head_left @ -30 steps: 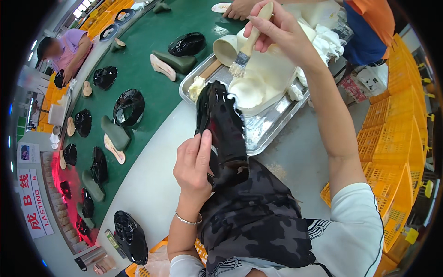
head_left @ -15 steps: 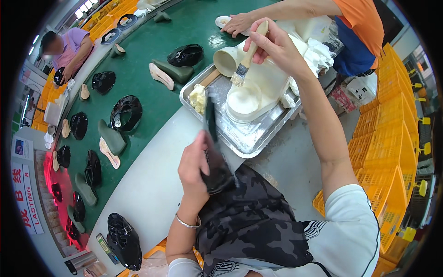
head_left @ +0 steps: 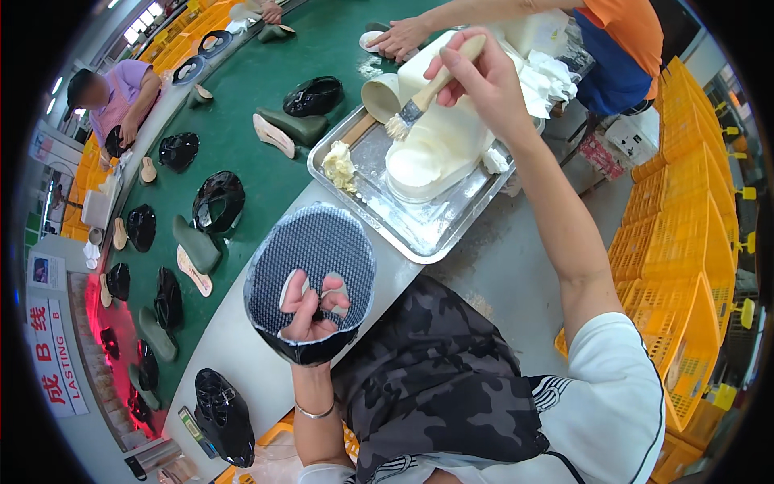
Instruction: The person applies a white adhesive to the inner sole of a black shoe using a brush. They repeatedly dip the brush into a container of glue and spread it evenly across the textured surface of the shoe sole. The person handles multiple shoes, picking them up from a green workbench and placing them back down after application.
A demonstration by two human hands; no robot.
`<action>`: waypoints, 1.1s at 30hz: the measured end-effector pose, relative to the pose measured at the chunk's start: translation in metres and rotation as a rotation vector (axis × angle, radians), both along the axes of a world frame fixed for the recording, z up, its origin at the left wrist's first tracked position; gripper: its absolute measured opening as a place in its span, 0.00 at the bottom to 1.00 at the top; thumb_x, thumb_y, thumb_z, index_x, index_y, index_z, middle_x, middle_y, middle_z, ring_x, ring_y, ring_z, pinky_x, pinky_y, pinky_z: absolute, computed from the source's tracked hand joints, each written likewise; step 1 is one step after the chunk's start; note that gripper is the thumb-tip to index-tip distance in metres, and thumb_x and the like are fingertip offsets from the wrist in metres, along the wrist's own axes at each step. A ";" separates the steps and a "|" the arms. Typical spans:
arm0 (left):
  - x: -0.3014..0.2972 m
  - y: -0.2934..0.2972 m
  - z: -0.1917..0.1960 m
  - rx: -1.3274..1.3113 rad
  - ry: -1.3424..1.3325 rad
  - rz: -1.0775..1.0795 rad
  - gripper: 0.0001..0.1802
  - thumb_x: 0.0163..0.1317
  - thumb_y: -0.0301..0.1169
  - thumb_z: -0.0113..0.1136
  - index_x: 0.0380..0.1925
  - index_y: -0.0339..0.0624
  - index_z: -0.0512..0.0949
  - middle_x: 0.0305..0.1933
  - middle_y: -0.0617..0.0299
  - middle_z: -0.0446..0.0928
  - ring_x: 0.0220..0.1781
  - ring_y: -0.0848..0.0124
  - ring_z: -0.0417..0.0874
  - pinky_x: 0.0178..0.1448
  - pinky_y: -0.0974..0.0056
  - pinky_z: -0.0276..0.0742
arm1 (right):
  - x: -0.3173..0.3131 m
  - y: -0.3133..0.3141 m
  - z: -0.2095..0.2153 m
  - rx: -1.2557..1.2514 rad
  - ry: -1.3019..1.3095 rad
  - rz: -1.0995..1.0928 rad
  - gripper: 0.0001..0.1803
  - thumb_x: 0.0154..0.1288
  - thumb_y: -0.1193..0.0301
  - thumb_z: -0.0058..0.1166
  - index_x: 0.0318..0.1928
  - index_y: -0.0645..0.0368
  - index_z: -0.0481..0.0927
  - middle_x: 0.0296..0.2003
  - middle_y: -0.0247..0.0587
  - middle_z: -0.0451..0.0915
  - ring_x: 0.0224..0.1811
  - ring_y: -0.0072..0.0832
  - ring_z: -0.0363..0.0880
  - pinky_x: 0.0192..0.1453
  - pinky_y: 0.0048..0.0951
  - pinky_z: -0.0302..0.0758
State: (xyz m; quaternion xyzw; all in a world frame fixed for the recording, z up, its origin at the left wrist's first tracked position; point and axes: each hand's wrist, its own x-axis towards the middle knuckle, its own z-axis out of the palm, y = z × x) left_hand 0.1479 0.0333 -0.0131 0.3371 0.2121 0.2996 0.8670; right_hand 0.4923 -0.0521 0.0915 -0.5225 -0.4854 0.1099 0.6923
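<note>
Over the patterned camouflage cloth (head_left: 435, 371) in the lower middle, the left forearm is raised steeply, its wrist ringed by a bangle. A black patent shoe upper (head_left: 310, 242) is held up by the left hand (head_left: 305, 313), just left of centre: its grey woven inner face is turned to view, and the fingers are crooked through the cut-out openings, closed on it! Higher up, right of centre, the right arm is bent at the elbow, and the brush (head_left: 427, 92) is pinched between thumb and fingers of the right hand (head_left: 488, 81), its bristles angled down and left. Beneath them the metal tray (head_left: 419, 242) is occupied by a whitish plastic container (head_left: 451, 149) and a yellowish lump (head_left: 339, 166). Beyond, the green work surface (head_left: 250, 173) is dotted with black uppers; at the top, a pale piece (head_left: 369, 40) is touched by a co-worker's hand (head_left: 403, 36).
</note>
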 end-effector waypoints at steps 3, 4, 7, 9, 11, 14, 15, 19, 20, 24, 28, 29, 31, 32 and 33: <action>-0.010 0.004 -0.007 0.016 -0.037 0.069 0.22 0.63 0.24 0.43 0.59 0.46 0.60 0.46 0.40 0.72 0.36 0.59 0.79 0.37 0.63 0.78 | -0.035 -0.019 -0.019 0.060 0.116 -0.130 0.08 0.65 0.72 0.47 0.38 0.61 0.64 0.29 0.42 0.77 0.22 0.20 0.76 0.25 0.17 0.74; -0.009 0.006 -0.012 0.039 0.005 0.172 0.23 0.62 0.25 0.45 0.59 0.46 0.59 0.46 0.41 0.72 0.37 0.59 0.79 0.38 0.62 0.78 | -0.045 -0.023 -0.030 0.081 0.163 -0.168 0.08 0.65 0.73 0.47 0.38 0.62 0.63 0.30 0.42 0.77 0.23 0.21 0.77 0.26 0.18 0.75; 0.009 0.014 -0.016 0.202 0.051 0.342 0.25 0.62 0.30 0.49 0.59 0.50 0.56 0.50 0.46 0.69 0.45 0.61 0.76 0.47 0.57 0.77 | -0.063 -0.036 -0.068 0.143 0.315 -0.264 0.09 0.65 0.74 0.46 0.40 0.62 0.61 0.34 0.45 0.76 0.26 0.24 0.78 0.28 0.19 0.76; 0.023 0.023 -0.026 0.221 -0.051 0.350 0.24 0.64 0.33 0.47 0.59 0.56 0.56 0.54 0.46 0.65 0.48 0.60 0.74 0.51 0.56 0.75 | -0.071 -0.039 -0.083 0.187 0.437 -0.289 0.09 0.66 0.74 0.45 0.41 0.62 0.59 0.36 0.47 0.75 0.27 0.26 0.79 0.29 0.20 0.77; 0.034 0.038 -0.041 0.264 -0.129 0.259 0.23 0.65 0.36 0.44 0.60 0.56 0.54 0.55 0.46 0.65 0.52 0.56 0.73 0.54 0.53 0.73 | -0.079 -0.042 -0.089 0.218 0.508 -0.305 0.09 0.67 0.72 0.43 0.41 0.61 0.59 0.36 0.48 0.74 0.27 0.27 0.79 0.30 0.20 0.77; 0.068 0.047 -0.037 0.192 -0.011 0.349 0.21 0.68 0.36 0.39 0.58 0.44 0.54 0.49 0.47 0.70 0.48 0.55 0.76 0.53 0.54 0.73 | -0.087 -0.048 -0.092 0.233 0.527 -0.324 0.09 0.68 0.70 0.42 0.40 0.61 0.59 0.36 0.48 0.74 0.27 0.27 0.79 0.30 0.21 0.77; 0.071 0.051 -0.038 0.160 0.003 0.360 0.21 0.68 0.36 0.40 0.57 0.42 0.53 0.48 0.48 0.71 0.48 0.55 0.76 0.54 0.55 0.73 | -0.088 -0.049 -0.090 0.231 0.507 -0.312 0.09 0.68 0.70 0.42 0.40 0.61 0.59 0.36 0.48 0.74 0.27 0.27 0.79 0.30 0.21 0.77; 0.072 0.057 -0.046 0.267 0.163 0.435 0.21 0.65 0.32 0.47 0.54 0.34 0.59 0.48 0.53 0.72 0.48 0.63 0.76 0.55 0.62 0.71 | -0.085 -0.051 -0.075 0.238 0.398 -0.283 0.09 0.68 0.70 0.43 0.40 0.61 0.60 0.36 0.47 0.74 0.28 0.25 0.78 0.31 0.21 0.77; 0.067 0.057 -0.049 0.404 0.240 0.453 0.20 0.65 0.32 0.47 0.53 0.33 0.61 0.47 0.54 0.72 0.48 0.66 0.76 0.55 0.64 0.70 | -0.083 -0.050 -0.068 0.239 0.363 -0.277 0.09 0.68 0.70 0.43 0.40 0.61 0.60 0.36 0.47 0.74 0.28 0.25 0.78 0.31 0.21 0.77; 0.038 0.052 -0.023 0.842 0.634 0.298 0.17 0.59 0.25 0.53 0.48 0.28 0.68 0.43 0.59 0.75 0.45 0.75 0.74 0.49 0.71 0.69 | -0.066 -0.040 -0.038 0.181 0.195 -0.225 0.08 0.67 0.72 0.43 0.41 0.62 0.61 0.35 0.45 0.75 0.27 0.21 0.77 0.30 0.19 0.76; -0.006 0.062 -0.037 0.898 0.655 0.265 0.10 0.53 0.20 0.54 0.37 0.28 0.72 0.32 0.60 0.76 0.34 0.76 0.76 0.39 0.71 0.72 | -0.033 -0.004 -0.004 0.066 0.050 -0.101 0.07 0.67 0.73 0.42 0.42 0.62 0.63 0.32 0.41 0.75 0.25 0.17 0.75 0.29 0.17 0.74; -0.017 0.063 -0.038 0.889 0.677 0.243 0.08 0.53 0.19 0.53 0.35 0.29 0.72 0.30 0.61 0.76 0.32 0.76 0.76 0.38 0.71 0.73 | -0.023 0.005 0.005 -0.019 0.003 -0.073 0.07 0.67 0.72 0.42 0.42 0.61 0.64 0.30 0.38 0.75 0.24 0.16 0.73 0.27 0.15 0.72; -0.043 0.054 -0.045 0.910 0.751 0.316 0.07 0.54 0.19 0.51 0.35 0.32 0.73 0.29 0.59 0.77 0.32 0.73 0.78 0.38 0.70 0.74 | -0.006 0.028 0.009 -0.151 -0.045 0.100 0.08 0.68 0.68 0.41 0.43 0.59 0.65 0.29 0.35 0.75 0.21 0.17 0.73 0.25 0.15 0.71; -0.051 0.042 -0.044 0.890 0.776 0.394 0.10 0.55 0.20 0.52 0.39 0.32 0.74 0.32 0.57 0.78 0.35 0.72 0.78 0.42 0.69 0.75 | 0.001 0.038 0.004 -0.237 -0.074 0.104 0.11 0.68 0.65 0.42 0.44 0.58 0.67 0.28 0.33 0.74 0.21 0.17 0.73 0.25 0.16 0.71; -0.065 0.032 -0.047 0.865 0.773 0.417 0.12 0.57 0.21 0.52 0.42 0.33 0.74 0.35 0.56 0.78 0.38 0.71 0.79 0.44 0.69 0.75 | 0.000 0.038 0.005 -0.385 -0.090 0.057 0.12 0.68 0.64 0.42 0.43 0.59 0.70 0.31 0.35 0.77 0.25 0.17 0.75 0.26 0.17 0.72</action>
